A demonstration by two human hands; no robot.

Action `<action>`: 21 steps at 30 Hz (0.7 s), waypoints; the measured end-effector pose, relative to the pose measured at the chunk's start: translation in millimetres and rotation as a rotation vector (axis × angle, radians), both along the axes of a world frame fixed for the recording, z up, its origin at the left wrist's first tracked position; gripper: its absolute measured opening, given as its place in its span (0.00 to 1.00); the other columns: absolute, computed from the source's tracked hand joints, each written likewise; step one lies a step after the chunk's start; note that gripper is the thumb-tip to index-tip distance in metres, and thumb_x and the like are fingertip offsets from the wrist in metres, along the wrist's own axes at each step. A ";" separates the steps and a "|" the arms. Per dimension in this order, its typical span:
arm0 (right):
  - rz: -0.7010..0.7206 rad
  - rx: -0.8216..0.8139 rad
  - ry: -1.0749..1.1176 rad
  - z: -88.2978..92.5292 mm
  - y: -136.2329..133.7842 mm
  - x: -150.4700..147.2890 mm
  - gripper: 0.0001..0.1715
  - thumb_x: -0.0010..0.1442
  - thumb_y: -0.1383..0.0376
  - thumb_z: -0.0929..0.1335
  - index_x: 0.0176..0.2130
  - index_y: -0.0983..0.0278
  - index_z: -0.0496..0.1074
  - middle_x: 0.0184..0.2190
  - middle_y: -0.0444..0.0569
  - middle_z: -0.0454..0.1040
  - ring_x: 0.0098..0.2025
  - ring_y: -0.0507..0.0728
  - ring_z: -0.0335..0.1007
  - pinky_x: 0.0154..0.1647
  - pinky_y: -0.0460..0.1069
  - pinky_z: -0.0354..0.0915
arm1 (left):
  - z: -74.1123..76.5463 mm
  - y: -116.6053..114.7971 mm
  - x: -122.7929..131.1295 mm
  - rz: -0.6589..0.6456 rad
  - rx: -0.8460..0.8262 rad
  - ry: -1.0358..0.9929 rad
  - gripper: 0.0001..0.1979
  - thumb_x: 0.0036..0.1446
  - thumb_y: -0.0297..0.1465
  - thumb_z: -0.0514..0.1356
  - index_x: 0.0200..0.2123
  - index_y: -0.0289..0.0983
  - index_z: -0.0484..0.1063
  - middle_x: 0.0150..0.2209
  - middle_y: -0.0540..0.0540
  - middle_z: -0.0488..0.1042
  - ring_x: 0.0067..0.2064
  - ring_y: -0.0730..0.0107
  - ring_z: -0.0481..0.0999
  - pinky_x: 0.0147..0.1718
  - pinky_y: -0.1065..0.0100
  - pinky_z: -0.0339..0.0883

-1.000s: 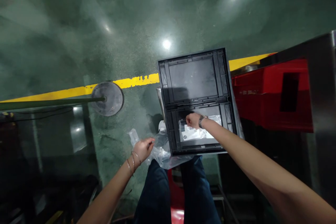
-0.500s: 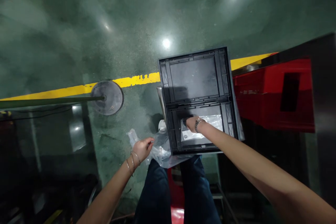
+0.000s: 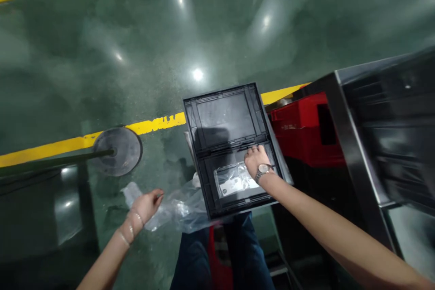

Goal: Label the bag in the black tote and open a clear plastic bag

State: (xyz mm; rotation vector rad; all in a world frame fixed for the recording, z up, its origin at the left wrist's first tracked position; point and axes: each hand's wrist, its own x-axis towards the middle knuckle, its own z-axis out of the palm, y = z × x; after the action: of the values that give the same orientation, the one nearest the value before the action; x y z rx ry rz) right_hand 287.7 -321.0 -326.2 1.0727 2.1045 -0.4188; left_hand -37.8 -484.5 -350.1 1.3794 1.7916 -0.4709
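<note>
A black folding crate, seemingly folded flat, sits above my knees. A small clear bag with white paper inside lies on its near half. Over that bag's far right corner is my right hand, wearing a watch, its fingers curled against the crate's middle. What these fingers hold, if anything, is hidden. Left of the crate, my left hand is closed, thumb against fingers, on a large clear plastic bag. The bag stretches from that hand to under the crate's near left edge.
At left, a round grey base with a green pole stands on the floor across a yellow line. To the right are a red bin and a metal-edged dark cabinet. My legs are below the crate.
My right hand has moved off the small bag's left part to its far right corner. My left hand has gone further left, stretching the large bag. The whole view has shifted.
</note>
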 end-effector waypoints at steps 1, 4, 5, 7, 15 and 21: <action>0.000 0.033 0.009 6.0 -0.1 0.6 0.18 0.66 0.59 0.69 0.51 0.67 0.70 0.53 0.55 0.69 0.55 0.63 0.66 0.57 0.63 0.63 | 4.2 5.8 -5.1 -0.008 -0.011 0.026 0.16 0.61 0.28 0.50 0.45 0.34 0.76 0.37 0.39 0.82 0.40 0.56 0.82 0.35 0.68 0.68; 0.012 0.116 0.051 20.2 -2.5 -4.8 0.14 0.67 0.61 0.68 0.49 0.67 0.72 0.51 0.53 0.71 0.55 0.62 0.66 0.56 0.62 0.63 | 16.5 19.9 -9.1 -0.055 -0.051 0.084 0.17 0.63 0.29 0.48 0.47 0.35 0.74 0.39 0.39 0.82 0.42 0.56 0.82 0.37 0.68 0.68; 0.018 0.138 0.068 23.4 -3.1 -7.6 0.12 0.67 0.62 0.67 0.47 0.66 0.72 0.50 0.53 0.71 0.54 0.61 0.67 0.56 0.61 0.64 | 20.1 23.1 -6.9 -0.073 -0.058 0.088 0.17 0.63 0.29 0.48 0.48 0.36 0.74 0.39 0.41 0.82 0.42 0.58 0.81 0.37 0.69 0.67; 0.020 0.176 0.100 27.0 -3.6 -12.0 0.10 0.67 0.63 0.67 0.45 0.65 0.73 0.48 0.52 0.72 0.52 0.60 0.67 0.55 0.59 0.65 | 25.5 27.8 0.8 -0.109 -0.077 0.093 0.17 0.64 0.30 0.47 0.48 0.38 0.74 0.39 0.43 0.82 0.42 0.60 0.81 0.37 0.70 0.67; -0.046 0.262 0.169 10.9 -0.2 -1.2 0.10 0.67 0.62 0.67 0.46 0.64 0.72 0.52 0.52 0.70 0.55 0.61 0.64 0.58 0.60 0.61 | 28.2 36.7 24.9 -0.210 -0.180 0.115 0.19 0.66 0.31 0.46 0.51 0.36 0.73 0.36 0.41 0.81 0.42 0.58 0.81 0.38 0.67 0.65; -0.292 0.320 0.034 -21.0 23.1 40.4 0.16 0.67 0.58 0.67 0.49 0.66 0.71 0.49 0.52 0.71 0.51 0.60 0.68 0.53 0.60 0.65 | 30.0 35.7 25.8 -0.148 -0.146 0.061 0.19 0.64 0.34 0.48 0.46 0.31 0.75 0.28 0.42 0.78 0.36 0.56 0.79 0.34 0.65 0.60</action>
State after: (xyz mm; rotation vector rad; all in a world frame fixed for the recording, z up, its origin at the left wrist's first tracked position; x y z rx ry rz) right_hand 328.2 -297.9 -347.2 1.5794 2.0948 -0.2414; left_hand -12.0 -448.7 -320.1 1.4133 1.6747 -0.7159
